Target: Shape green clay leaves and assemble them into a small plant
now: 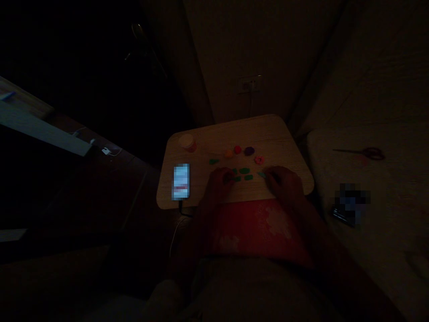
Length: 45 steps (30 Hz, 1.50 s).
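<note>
My left hand [219,182] rests on the small table with its fingers curled together at a green modelling clay piece [237,179]. In a pinch of my right hand [285,180] is a small pale teal tool [261,174], its tip pointing left; its exact kind is too dark to tell. Between the hands lie a flat green oval piece [244,171] and a green strip [248,177]. Behind them sit an orange lump [229,154], a red ball [237,149], a purple lump [249,151] and a pink ring-like piece [259,159]. Another green piece [213,161] lies farther left.
The room is very dark. On the wooden table [208,138] stand a lidded tub [187,142] and a lit phone [181,181] with a cable. Red-handled scissors [372,153] and a blurred dark object [350,205] lie on the surface at right. A wall socket [250,84] is behind.
</note>
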{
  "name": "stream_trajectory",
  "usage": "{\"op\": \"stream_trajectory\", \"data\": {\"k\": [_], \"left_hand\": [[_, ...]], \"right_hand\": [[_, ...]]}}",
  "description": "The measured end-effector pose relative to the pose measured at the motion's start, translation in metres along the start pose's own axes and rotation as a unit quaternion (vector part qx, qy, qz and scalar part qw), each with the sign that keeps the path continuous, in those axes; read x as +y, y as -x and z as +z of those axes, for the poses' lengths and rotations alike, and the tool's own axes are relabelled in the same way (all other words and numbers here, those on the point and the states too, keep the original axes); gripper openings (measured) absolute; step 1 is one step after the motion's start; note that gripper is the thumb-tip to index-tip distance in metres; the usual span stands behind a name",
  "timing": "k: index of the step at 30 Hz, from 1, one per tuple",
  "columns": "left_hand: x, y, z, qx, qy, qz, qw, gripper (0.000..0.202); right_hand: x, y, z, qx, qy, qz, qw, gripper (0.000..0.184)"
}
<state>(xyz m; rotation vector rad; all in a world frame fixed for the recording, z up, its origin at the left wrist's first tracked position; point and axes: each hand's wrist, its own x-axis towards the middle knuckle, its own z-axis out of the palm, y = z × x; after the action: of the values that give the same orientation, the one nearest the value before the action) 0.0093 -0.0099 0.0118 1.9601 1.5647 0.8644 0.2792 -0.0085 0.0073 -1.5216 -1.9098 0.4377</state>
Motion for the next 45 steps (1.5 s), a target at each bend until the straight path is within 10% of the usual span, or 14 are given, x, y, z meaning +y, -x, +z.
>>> {"op": "stream_trajectory", "data": {"k": [32,39,45], "left_hand": [[0.014,0.025,0.013,0.048,-0.12,0.042,0.991,0.019],[-0.008,0.014,-0.021,0.16,-0.11,-0.007,0.981,0.025],[-0.03,-0.027,-0.037,0.129,-0.181,-0.038,0.974,0.018]], "right_hand": [[0.005,-0.002,0.004,0.036,-0.002,-0.037,0.999,0.023],[0.006,0.0,0.004,0.052,-0.026,-0.042,0.997,0.023],[0.009,-0.001,0.003,0.054,-0.039,-0.044,0.997,0.021]]}}
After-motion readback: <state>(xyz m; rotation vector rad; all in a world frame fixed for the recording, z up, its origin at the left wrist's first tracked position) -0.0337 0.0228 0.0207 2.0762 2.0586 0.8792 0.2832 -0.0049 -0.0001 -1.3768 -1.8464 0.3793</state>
